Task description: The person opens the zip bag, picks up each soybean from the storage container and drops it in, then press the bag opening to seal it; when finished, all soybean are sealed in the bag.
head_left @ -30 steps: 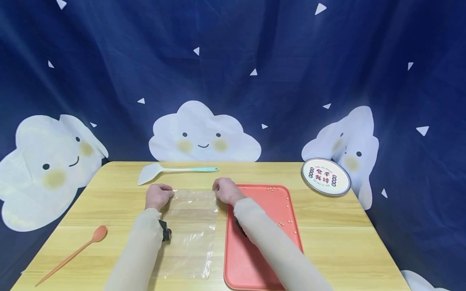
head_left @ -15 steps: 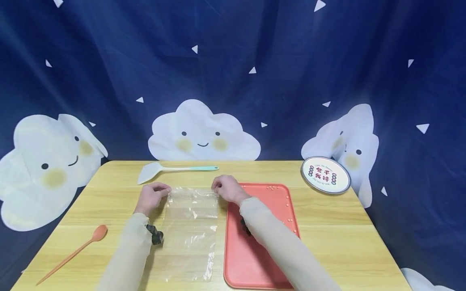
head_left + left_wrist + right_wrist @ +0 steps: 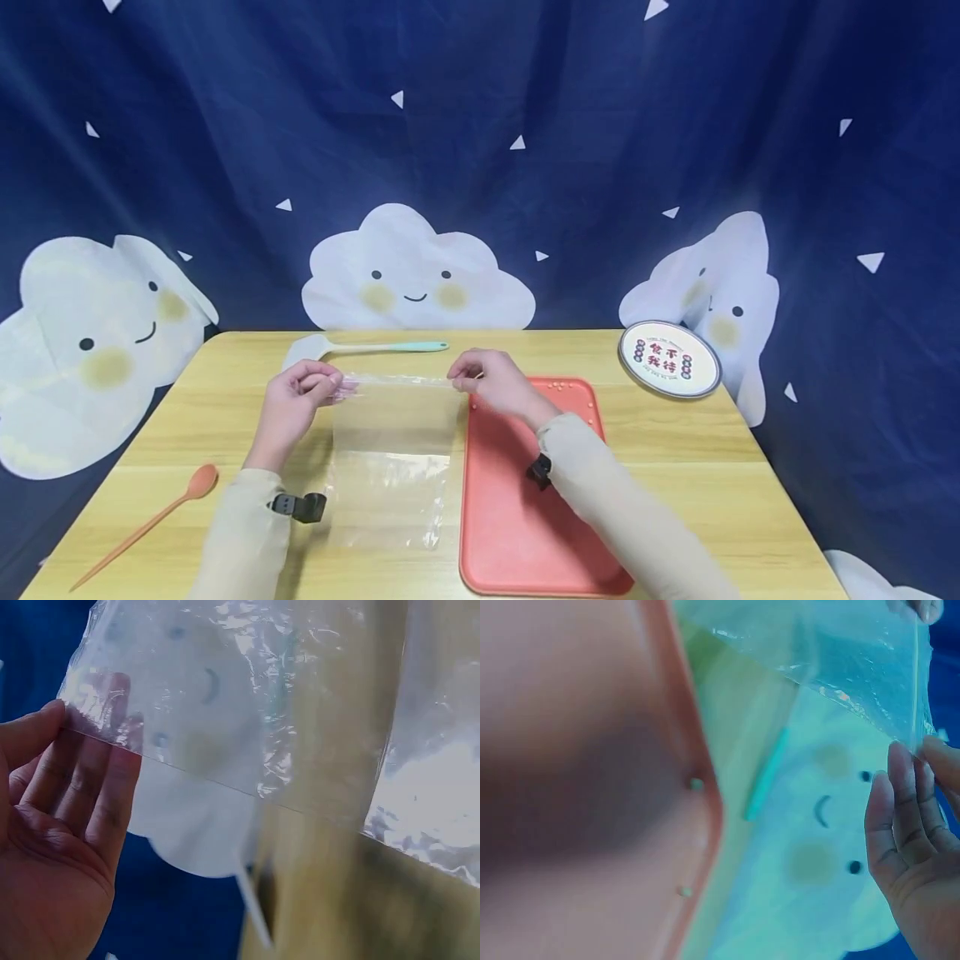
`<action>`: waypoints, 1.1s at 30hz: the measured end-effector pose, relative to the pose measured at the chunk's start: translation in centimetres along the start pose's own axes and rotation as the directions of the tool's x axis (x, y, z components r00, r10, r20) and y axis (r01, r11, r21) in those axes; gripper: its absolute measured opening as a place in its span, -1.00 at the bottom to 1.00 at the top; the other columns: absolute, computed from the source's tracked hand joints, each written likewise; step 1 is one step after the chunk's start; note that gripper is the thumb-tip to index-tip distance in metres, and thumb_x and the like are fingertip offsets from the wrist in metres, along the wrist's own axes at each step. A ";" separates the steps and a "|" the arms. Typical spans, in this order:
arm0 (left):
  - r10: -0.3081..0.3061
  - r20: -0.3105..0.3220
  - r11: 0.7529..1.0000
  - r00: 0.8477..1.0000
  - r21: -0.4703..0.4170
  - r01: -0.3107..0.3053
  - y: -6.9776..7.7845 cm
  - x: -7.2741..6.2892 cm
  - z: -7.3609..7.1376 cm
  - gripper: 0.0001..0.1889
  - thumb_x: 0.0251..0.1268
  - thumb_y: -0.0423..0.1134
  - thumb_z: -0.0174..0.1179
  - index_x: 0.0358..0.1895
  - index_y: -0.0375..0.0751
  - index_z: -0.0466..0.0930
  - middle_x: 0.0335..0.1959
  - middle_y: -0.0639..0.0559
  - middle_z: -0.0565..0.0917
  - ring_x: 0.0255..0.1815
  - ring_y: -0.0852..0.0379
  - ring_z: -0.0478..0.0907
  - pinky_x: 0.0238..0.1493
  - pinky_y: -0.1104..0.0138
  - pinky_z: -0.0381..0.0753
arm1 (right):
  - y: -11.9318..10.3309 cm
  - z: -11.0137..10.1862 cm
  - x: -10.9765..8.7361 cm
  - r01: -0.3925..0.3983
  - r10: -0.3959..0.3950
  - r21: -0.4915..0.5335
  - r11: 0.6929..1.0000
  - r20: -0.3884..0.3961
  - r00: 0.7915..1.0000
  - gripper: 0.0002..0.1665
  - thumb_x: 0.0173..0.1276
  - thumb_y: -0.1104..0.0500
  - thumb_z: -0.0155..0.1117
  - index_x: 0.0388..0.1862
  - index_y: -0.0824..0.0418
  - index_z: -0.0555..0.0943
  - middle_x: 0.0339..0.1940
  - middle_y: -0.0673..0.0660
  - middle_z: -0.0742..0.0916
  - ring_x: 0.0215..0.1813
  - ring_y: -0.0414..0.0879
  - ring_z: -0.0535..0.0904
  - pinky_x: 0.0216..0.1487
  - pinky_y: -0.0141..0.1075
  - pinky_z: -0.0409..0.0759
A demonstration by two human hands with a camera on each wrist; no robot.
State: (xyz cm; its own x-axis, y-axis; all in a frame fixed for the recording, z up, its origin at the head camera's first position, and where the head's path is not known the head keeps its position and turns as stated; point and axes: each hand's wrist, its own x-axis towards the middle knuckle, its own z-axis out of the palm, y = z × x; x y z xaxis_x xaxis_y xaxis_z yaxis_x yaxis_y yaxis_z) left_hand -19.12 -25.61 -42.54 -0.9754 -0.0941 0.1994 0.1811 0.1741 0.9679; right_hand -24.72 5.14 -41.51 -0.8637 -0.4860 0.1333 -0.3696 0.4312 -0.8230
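Note:
A clear plastic zip bag (image 3: 393, 458) hangs between both hands, its top edge stretched level and its lower part near or on the table. At its upper left corner my left hand (image 3: 296, 404) pinches the edge between thumb and fingers; the left wrist view shows fingertips behind the film. My right hand (image 3: 498, 383) pinches the upper right corner, over the far left part of the pink tray (image 3: 517, 517). In the right wrist view, thumb and forefinger meet on the bag (image 3: 855, 667) beside its zip strip. Nothing can be made out inside the bag.
Several small pale beans (image 3: 558, 385) lie along the tray's far edge. A spatula (image 3: 375, 347) with a turquoise handle end lies behind the bag. An orange spoon (image 3: 161, 521) rests at left, an oval plate with red characters (image 3: 667, 358) at far right. A cloud-print curtain (image 3: 600, 167) stands behind.
Both hands have lifted the bag's top edge off the table. The left hand has shifted left and turned; the right has moved slightly right and up.

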 end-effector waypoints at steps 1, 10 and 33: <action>0.025 -0.006 1.000 1.000 0.011 -0.025 0.5 -0.2 0.1 -0.76 0.35 -0.38 0.25 -0.13 -0.56 0.52 -0.39 -0.06 0.75 -0.37 0.20 0.70 -0.24 0.35 0.72 | -0.4 -0.5 -0.3 0.005 -0.005 0.006 1.000 -0.004 1.000 -0.89 0.31 0.34 0.34 -0.24 0.16 0.71 -0.38 -0.06 0.68 -0.26 -0.18 0.60 -0.18 -0.32 0.63; 0.216 0.030 0.976 0.976 0.000 -0.217 5.7 -2.3 1.8 -0.79 0.31 -0.41 0.29 -0.05 -0.46 0.63 -0.28 -0.17 0.75 -0.28 0.05 0.73 -0.13 0.35 0.70 | -3.7 -5.5 -3.6 0.074 -0.065 0.173 0.982 -0.056 0.996 -0.87 0.31 0.37 0.31 -0.17 0.29 0.70 -0.28 0.08 0.70 -0.21 -0.05 0.64 -0.11 -0.08 0.70; 0.461 0.085 0.872 0.883 -0.227 -0.434 7.3 -3.9 10.2 -0.93 0.36 -0.61 0.09 -0.17 -0.49 0.52 -0.28 -0.31 0.72 -0.30 -0.06 0.73 -0.25 0.13 0.73 | -6.6 -11.5 -7.0 0.227 -0.208 -0.232 0.946 0.106 0.972 -0.89 0.37 0.13 0.35 -0.16 -0.01 0.74 -0.26 -0.21 0.70 -0.21 -0.23 0.57 -0.19 -0.27 0.60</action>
State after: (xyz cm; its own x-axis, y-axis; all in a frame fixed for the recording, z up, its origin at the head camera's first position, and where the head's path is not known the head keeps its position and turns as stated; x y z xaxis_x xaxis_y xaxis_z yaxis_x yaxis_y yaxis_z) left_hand -15.23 -13.94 -37.81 -0.7886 0.0800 0.6097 0.6095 -0.0297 0.7922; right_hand -20.14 14.42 -30.69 -0.7268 -0.6429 0.2418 -0.6252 0.4735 -0.6204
